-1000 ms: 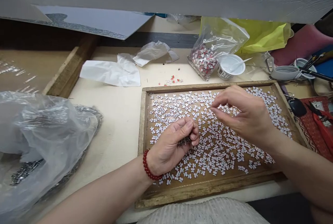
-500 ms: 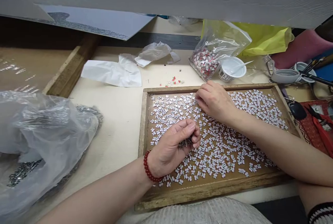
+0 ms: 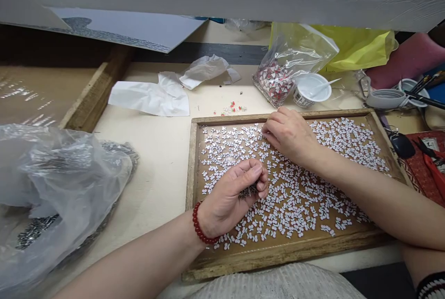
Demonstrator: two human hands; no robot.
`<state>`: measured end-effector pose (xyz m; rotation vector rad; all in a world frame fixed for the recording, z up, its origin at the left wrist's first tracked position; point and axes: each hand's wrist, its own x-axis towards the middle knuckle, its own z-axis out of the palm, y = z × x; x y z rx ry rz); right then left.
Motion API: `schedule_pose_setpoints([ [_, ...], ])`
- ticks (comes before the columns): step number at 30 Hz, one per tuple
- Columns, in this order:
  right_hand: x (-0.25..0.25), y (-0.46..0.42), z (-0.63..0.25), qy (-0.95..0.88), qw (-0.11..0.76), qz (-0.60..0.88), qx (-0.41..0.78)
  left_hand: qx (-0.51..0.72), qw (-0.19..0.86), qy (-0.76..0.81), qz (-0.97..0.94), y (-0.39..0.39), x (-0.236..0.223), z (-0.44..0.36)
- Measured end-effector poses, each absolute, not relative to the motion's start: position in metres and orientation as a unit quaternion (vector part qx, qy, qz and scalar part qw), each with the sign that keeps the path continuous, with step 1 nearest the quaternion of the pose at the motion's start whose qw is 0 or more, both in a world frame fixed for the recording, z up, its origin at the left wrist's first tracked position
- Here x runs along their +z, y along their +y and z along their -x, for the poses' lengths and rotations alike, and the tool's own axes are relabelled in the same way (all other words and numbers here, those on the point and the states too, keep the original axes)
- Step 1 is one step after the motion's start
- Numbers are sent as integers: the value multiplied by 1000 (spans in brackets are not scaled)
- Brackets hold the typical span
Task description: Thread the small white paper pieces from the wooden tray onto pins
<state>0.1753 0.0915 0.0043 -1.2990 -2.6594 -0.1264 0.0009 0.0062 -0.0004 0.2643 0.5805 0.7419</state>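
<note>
On a pale tabletop [image 3: 153, 164] we note a wooden-framed tray [image 3: 278, 256], with a cloudy plastic bag [image 3: 93, 174] of metal pieces lying apart from it on the left. We observe the left hand [image 3: 231, 190] loosely curled over the tray's left half and the right hand [image 3: 288, 134] at its far side, fingers bunched, though we cannot tell whether they pinch anything. Small white pieces [image 3: 294, 218] lie scattered across the tray floor, and thin dark metal pins [image 3: 249, 191] sit held in the left hand's curl.
</note>
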Motion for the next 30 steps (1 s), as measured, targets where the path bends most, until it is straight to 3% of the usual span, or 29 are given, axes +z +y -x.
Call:
schedule_pose_setpoints([
  [4,27,72,-180,-886,143,441,-9,370,880,273,-122,6,-1,-2],
  [11,49,23,-173,-868,276,362,196,381,872,287,-110,6,-1,-3],
  [26,37,27,-172,-845,322,358,234,352,880,288,-140,3,-2,-1],
  [30,32,43,-180,-836,323,412,164,356,882,292,-99,4,1,0],
])
